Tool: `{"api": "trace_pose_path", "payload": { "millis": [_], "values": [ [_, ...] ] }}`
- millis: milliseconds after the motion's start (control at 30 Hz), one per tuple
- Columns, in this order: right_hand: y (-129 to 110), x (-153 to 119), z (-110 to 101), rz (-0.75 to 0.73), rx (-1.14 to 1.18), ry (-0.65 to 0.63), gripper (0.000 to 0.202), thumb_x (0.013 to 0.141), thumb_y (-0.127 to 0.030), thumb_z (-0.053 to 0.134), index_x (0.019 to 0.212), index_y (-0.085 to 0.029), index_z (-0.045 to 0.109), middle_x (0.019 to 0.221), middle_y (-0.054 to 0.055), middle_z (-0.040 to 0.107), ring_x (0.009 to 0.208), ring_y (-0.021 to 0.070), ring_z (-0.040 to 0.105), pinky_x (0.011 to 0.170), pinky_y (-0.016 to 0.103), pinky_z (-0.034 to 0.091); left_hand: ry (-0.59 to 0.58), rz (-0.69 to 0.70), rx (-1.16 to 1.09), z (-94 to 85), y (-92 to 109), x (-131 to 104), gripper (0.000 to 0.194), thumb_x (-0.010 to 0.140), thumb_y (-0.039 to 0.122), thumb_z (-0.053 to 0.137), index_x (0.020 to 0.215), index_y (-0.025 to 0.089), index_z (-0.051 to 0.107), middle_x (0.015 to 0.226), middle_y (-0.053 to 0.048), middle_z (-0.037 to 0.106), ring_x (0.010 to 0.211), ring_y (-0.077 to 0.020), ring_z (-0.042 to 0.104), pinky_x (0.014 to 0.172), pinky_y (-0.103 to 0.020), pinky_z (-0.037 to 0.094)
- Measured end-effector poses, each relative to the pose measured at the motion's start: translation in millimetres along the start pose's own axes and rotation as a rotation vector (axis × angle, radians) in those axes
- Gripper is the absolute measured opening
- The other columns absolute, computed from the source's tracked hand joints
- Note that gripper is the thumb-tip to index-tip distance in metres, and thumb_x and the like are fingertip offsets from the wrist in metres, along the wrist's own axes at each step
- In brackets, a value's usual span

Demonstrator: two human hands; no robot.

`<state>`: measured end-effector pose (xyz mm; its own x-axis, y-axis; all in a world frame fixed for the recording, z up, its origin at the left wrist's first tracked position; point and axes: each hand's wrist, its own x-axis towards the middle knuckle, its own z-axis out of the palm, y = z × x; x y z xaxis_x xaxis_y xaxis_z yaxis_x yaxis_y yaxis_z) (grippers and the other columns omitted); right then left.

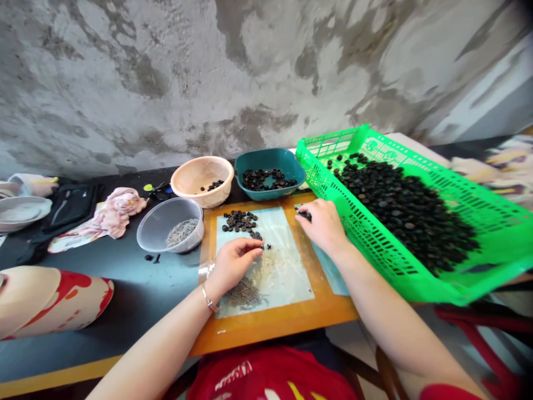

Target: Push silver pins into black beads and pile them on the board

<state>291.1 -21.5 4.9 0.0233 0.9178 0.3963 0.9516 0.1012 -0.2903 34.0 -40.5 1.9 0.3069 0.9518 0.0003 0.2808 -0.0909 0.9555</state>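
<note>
My left hand (234, 262) is over the pale blue sheet (291, 272), thumb and fingertips pinched together on a small black piece (262, 246). A tiny black bit lies just right of those fingertips. Beside the green crate, my right hand (325, 223) is closed, its fingers curled over small black round pieces (305, 214); how many is hidden. A loose group of black disc-like pieces (239, 220) lies on the sheet beyond my left hand. Close under my left wrist is a pile of thin grey metal pins or nails (245, 294).
A green plastic crate (362, 222) heaped with black discs (400, 200) stands at right. Along the back are a teal basin (270, 194) and a peach bowl (195, 172), both with black pieces. A clear bowl (145, 233) holds grey pins. A red-and-white cylindrical container (62, 303) is at left.
</note>
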Motion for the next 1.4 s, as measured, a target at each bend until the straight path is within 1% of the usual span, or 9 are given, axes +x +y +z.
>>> {"api": "trace_pose_path", "payload": {
  "millis": [133, 300, 433, 533, 667, 833, 933, 1067, 1400],
  "values": [
    [18.0, 7.1, 8.5, 0.080, -0.228, -0.051, 0.022, 0.084, -0.034, 0.069, 0.097, -0.016, 0.073, 0.092, 0.014, 0.064, 0.093, 0.0305, 0.056, 0.085, 0.043, 0.044, -0.010, 0.021, 0.008, -1.7, -1.8, 0.7, 0.019, 0.077, 0.029, 0.072, 0.092, 0.019, 0.075, 0.090, -0.006, 0.078, 0.081, -0.0198, 0.073, 0.076, -0.033, 0.060],
    [18.6, 6.1, 8.2, 0.013, -0.206, -0.085, 0.015, 0.085, -0.030, 0.067, 0.087, -0.016, 0.072, 0.088, 0.014, 0.065, 0.089, 0.0298, 0.058, 0.084, 0.045, 0.046, -0.008, 0.072, 0.033, -3.6, -2.8, -0.8, 0.018, 0.078, 0.027, 0.071, 0.093, 0.019, 0.076, 0.092, -0.007, 0.078, 0.081, -0.0197, 0.073, 0.076, -0.033, 0.060],
    [3.6, -4.3, 0.1, -0.008, 0.102, -0.115, 0.012, 0.084, -0.023, 0.067, 0.094, -0.016, 0.070, 0.091, 0.010, 0.070, 0.085, 0.0258, 0.063, 0.082, 0.042, 0.049, 0.012, 0.094, 0.030, -4.4, -3.1, -1.7, 0.017, 0.079, 0.026, 0.071, 0.094, 0.019, 0.076, 0.092, -0.006, 0.077, 0.082, -0.0194, 0.072, 0.078, -0.034, 0.059],
    [-20.8, -16.0, -4.8, -0.018, 0.421, -0.227, 0.018, 0.085, -0.024, 0.066, 0.102, -0.019, 0.070, 0.092, 0.006, 0.073, 0.078, 0.0209, 0.066, 0.074, 0.035, 0.052, 0.028, 0.095, 0.024, -4.6, -3.0, -1.1, 0.018, 0.080, 0.025, 0.070, 0.096, 0.019, 0.076, 0.094, -0.006, 0.077, 0.084, -0.0192, 0.071, 0.080, -0.034, 0.058],
    [-50.8, -28.0, -6.4, -0.131, 0.651, -0.322, 0.018, 0.086, -0.022, 0.064, 0.102, -0.022, 0.073, 0.101, 0.005, 0.073, 0.089, 0.0198, 0.067, 0.076, 0.031, 0.054, 0.060, 0.117, 0.010, -3.9, -0.7, -1.0, 0.018, 0.080, 0.025, 0.070, 0.096, 0.019, 0.076, 0.095, -0.006, 0.076, 0.086, -0.0189, 0.071, 0.081, -0.033, 0.058],
    [-58.4, -35.4, -2.6, -0.093, 0.730, -0.268, 0.027, 0.084, -0.021, 0.068, 0.111, -0.022, 0.069, 0.101, 0.005, 0.071, 0.086, 0.0184, 0.066, 0.078, 0.032, 0.055, 0.081, 0.120, -0.028, -1.5, 3.8, -3.0, 0.019, 0.079, 0.024, 0.070, 0.097, 0.018, 0.075, 0.095, -0.007, 0.076, 0.085, -0.0188, 0.071, 0.082, -0.034, 0.058],
    [-57.9, -38.0, -2.6, -0.051, 0.724, -0.222, 0.022, 0.081, -0.023, 0.072, 0.103, -0.021, 0.068, 0.094, 0.004, 0.071, 0.078, 0.0177, 0.065, 0.074, 0.032, 0.055, 0.089, 0.110, -0.047, -0.7, 5.2, -4.1, 0.020, 0.078, 0.023, 0.071, 0.097, 0.017, 0.074, 0.094, -0.007, 0.076, 0.083, -0.0183, 0.071, 0.081, -0.033, 0.059],
    [-60.8, -38.3, -6.7, -0.158, 0.720, -0.169, 0.011, 0.084, -0.024, 0.070, 0.095, -0.022, 0.069, 0.093, 0.005, 0.072, 0.085, 0.0201, 0.066, 0.076, 0.034, 0.055, 0.102, 0.132, -0.015, -0.7, 4.5, -6.2, 0.018, 0.078, 0.024, 0.072, 0.094, 0.017, 0.074, 0.092, -0.007, 0.076, 0.082, -0.0184, 0.070, 0.080, -0.032, 0.058],
    [-65.2, -38.6, -8.7, -0.264, 0.738, -0.128, 0.016, 0.088, -0.024, 0.067, 0.102, -0.025, 0.072, 0.098, 0.006, 0.073, 0.091, 0.0220, 0.066, 0.081, 0.038, 0.056, 0.090, 0.198, 0.043, 0.1, 3.7, -8.9, 0.016, 0.080, 0.025, 0.071, 0.094, 0.018, 0.075, 0.091, -0.006, 0.076, 0.082, -0.0190, 0.071, 0.080, -0.033, 0.057]
  ]
}}
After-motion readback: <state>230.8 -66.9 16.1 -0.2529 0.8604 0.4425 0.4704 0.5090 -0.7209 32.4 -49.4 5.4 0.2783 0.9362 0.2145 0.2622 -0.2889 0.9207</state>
